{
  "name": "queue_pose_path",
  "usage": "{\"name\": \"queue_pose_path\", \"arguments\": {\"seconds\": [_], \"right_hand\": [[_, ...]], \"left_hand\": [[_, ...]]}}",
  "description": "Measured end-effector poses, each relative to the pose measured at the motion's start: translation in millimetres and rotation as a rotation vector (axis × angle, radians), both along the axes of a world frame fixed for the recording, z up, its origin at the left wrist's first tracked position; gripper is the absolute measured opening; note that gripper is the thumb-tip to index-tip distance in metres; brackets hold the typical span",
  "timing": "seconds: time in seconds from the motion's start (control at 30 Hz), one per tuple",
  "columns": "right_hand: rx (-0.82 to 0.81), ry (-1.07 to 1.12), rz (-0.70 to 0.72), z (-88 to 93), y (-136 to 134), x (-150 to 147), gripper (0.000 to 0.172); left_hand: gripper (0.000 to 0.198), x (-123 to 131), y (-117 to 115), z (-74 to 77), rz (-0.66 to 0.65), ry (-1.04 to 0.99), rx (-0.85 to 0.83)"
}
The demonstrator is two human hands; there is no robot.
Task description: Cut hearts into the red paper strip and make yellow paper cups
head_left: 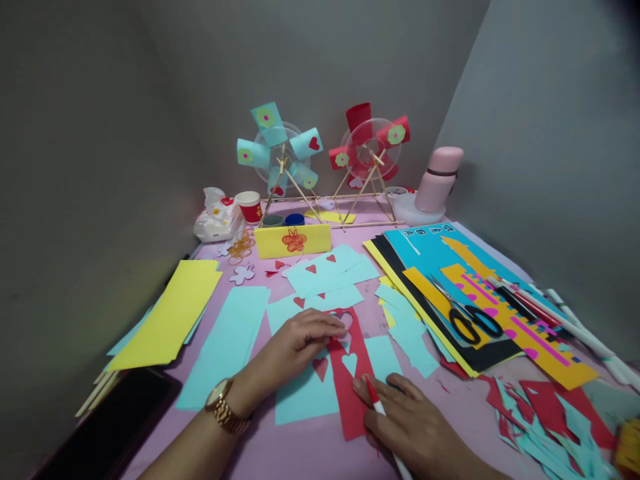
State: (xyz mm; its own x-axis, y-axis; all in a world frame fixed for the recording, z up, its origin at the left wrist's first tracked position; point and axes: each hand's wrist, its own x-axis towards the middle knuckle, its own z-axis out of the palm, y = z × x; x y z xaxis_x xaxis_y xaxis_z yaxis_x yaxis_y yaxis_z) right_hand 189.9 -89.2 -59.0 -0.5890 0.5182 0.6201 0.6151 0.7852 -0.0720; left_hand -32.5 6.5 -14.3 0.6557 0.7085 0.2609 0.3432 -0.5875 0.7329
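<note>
Red paper strip [351, 407] flat on the table [290, 457], with left fingers [325, 325] unclenched over its top and right fingers [391, 399] grasping a red-tipped marker [377, 404]. Seemingly mid-marking; next, calling for a steadied strip.

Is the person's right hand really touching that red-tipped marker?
Touching: the head view shows the right hand with its fingers closed around the red-tipped marker.

A: Your right hand [413, 423]?
B: Grips a red-and-white marker [382, 417] at the red strip [349, 400]'s edge.
A: Your left hand [305, 337]?
B: Over the strip's far end; scissors [459, 308] lie to your right.
</note>
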Motion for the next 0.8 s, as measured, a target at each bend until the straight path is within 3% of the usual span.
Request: {"name": "queue_pose_path", "arguments": {"seconds": [0.2, 0.33, 0.5, 0.8], "right_hand": [[0.032, 0.038, -0.011, 0.1, 0.7, -1.4, 0.037], [0.046, 0.029, -0.012, 0.3, 2.1, -2.2, 0.036], [0.064, 0.039, -0.020, -1.9, 3.2, -3.3, 0.031], [0.143, 0.057, -0.058, -2.2, 6.4, -6.6, 0.044]], "left_hand": [[0.032, -3.9, 9.9, 25.8, -0.028, 0.098, -0.032], [0.031, 1.5, 15.1, 36.8, -0.115, 0.203, -0.035], [0.037, 12.4, 12.8, 30.5, -0.239, 0.334, 0.014], [0.031, 13.0, 11.4, 17.6, -0.170, 0.449, 0.052]]}}
